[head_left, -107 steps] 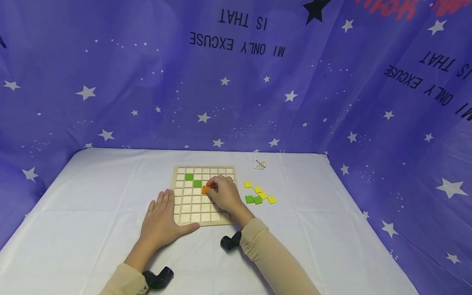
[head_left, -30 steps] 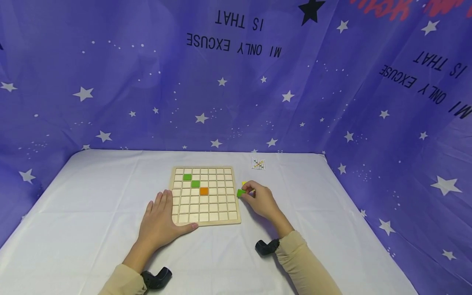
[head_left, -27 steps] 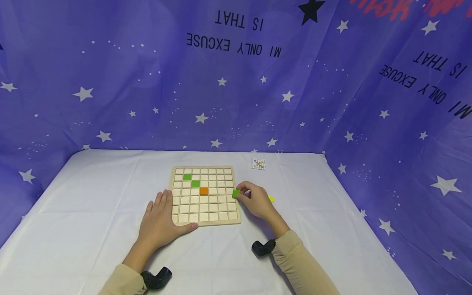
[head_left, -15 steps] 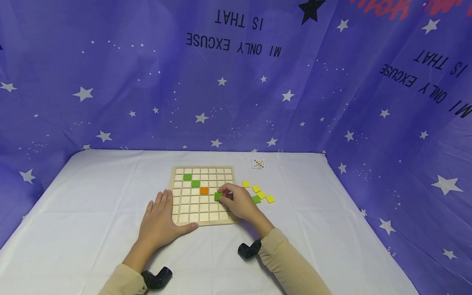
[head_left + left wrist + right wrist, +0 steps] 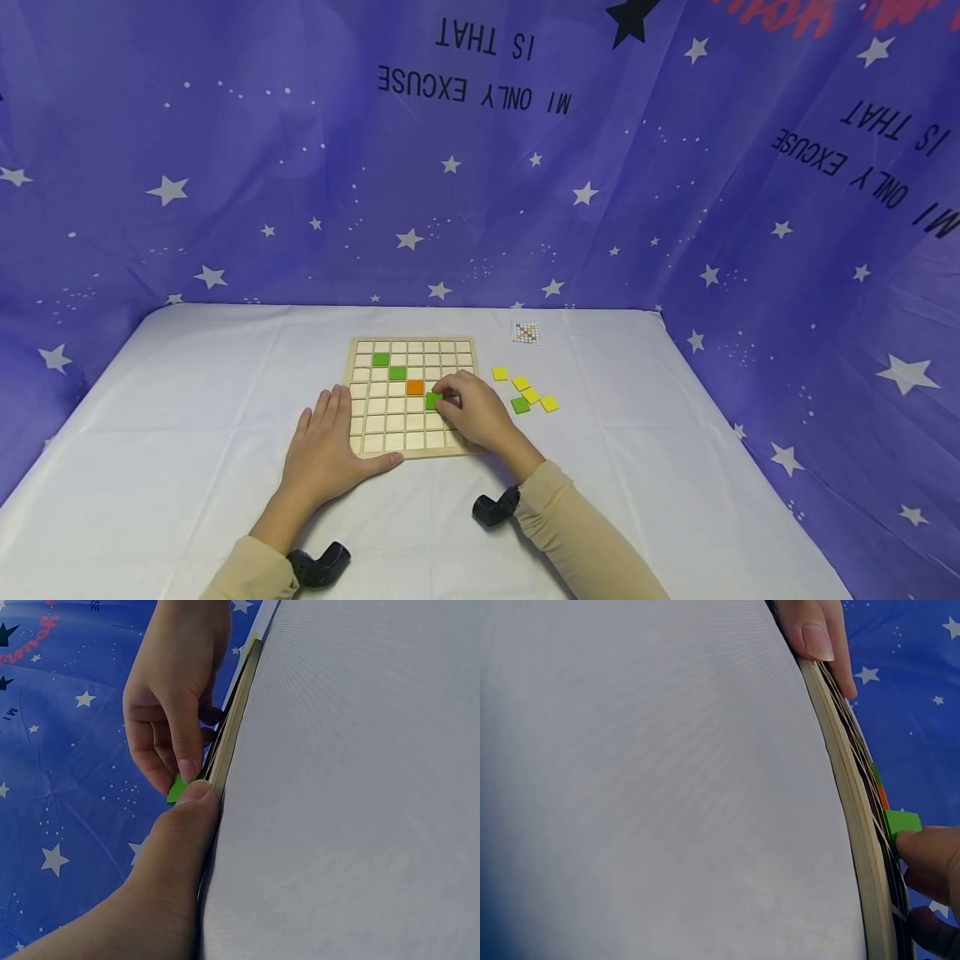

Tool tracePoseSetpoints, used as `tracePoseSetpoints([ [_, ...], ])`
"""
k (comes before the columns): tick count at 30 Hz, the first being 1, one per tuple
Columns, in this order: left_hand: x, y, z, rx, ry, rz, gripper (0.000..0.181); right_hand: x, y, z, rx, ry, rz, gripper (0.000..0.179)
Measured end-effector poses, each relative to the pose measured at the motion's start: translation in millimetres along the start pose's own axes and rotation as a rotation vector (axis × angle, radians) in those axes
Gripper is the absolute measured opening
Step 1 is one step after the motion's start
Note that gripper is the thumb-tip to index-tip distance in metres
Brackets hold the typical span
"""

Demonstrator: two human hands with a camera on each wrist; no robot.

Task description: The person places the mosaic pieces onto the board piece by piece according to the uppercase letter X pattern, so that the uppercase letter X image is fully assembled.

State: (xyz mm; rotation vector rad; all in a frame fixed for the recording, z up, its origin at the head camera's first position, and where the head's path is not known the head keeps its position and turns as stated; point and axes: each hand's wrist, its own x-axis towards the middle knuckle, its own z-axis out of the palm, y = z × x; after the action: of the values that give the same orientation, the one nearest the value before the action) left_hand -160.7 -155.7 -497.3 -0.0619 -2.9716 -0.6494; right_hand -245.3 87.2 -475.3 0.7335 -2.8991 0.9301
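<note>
In the head view, the right hand [image 5: 474, 410] pinches a green tile [image 5: 433, 401] between thumb and fingers over the board [image 5: 395, 422]. Just left of its fingertips and a little beyond lies an orange tile [image 5: 415, 387]; farther along the same diagonal lie two green tiles [image 5: 398, 372], all on the board. Right of this hand, on the cloth [image 5: 660, 467], are four yellow tiles [image 5: 521, 383] and a loose green tile [image 5: 521, 405]; beyond it is a card [image 5: 526, 332]. The left hand [image 5: 324, 450] has its fingers extended along the board's left edge, thumb spread to the near edge, pinching nothing.

In the left wrist view, the left thumb presses the board's edge, with the pinched tile just past its tip.

In the right wrist view, that tile is tilted in the right hand's grip; whether it touches the board I cannot tell.
</note>
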Motion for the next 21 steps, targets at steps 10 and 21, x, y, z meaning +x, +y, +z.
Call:
tracePoseSetpoints([
  [10, 0.7, -0.9, 2.0, 0.005, 0.008, 0.001, 0.145, -2.5, -0.4, -2.0, -0.03, -0.022, -0.026, 0.018],
  [21, -0.4, 0.6, 1.0, -0.004, 0.005, -0.003, 0.144, -14.1, 9.8, -11.9, -0.108, -0.073, -0.078, 0.029],
])
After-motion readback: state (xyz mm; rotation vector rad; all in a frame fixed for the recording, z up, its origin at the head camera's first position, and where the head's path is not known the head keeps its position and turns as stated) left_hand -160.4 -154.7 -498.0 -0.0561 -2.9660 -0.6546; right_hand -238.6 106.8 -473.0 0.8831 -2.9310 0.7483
